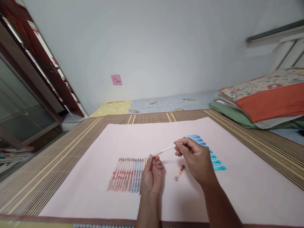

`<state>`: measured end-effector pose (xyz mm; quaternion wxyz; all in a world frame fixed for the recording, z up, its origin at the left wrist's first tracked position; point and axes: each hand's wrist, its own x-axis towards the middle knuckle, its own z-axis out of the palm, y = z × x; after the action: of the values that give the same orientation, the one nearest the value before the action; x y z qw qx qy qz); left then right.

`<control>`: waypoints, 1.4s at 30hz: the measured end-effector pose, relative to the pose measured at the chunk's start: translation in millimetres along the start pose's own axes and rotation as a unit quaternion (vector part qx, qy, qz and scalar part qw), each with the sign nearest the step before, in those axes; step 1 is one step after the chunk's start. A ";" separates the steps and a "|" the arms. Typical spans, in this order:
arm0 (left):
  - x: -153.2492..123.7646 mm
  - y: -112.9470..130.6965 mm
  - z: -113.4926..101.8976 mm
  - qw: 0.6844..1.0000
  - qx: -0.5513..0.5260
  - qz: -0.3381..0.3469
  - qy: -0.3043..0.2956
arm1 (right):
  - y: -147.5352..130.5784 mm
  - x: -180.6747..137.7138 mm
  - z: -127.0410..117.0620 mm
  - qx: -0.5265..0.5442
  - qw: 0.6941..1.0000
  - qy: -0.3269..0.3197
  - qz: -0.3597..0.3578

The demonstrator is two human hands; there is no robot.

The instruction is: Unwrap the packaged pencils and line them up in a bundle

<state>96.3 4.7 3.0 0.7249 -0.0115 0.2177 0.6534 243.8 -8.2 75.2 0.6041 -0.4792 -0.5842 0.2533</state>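
Note:
My left hand pinches the beige end of a slim pen between thumb and fingertips. The pen's other part is thin and white, and my right hand grips it at the far end, slightly higher. A small dark spot marks where the beige and white parts meet; whether they are joined or separate I cannot tell. Just left of my left hand lies a row of several clear-barrelled pens, a few of them partly hidden by it. A small orange tube with a brown cap lies between my wrists.
Behind my right hand, several blue and turquoise pens lie in a slanting row, partly covered. Everything rests on a large pale pink sheet over a striped mat. Folded bedding is stacked at the right, by the wall.

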 end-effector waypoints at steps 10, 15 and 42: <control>-3.3 -0.9 -3.8 0.996 0.048 0.032 -0.067 | 6.4 1.0 2.3 0.017 0.998 -0.054 0.028; -6.2 -1.6 -1.4 0.993 0.078 0.046 -0.081 | 15.4 4.0 -0.1 0.028 0.998 0.013 0.058; -6.3 -6.0 -1.3 0.966 0.191 0.141 -0.097 | 41.3 4.8 17.9 0.056 0.994 0.017 0.095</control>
<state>101.4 -2.6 2.3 0.6314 0.2214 0.2670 0.6936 238.2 18.1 38.8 0.6127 -0.5022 -0.5107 0.3341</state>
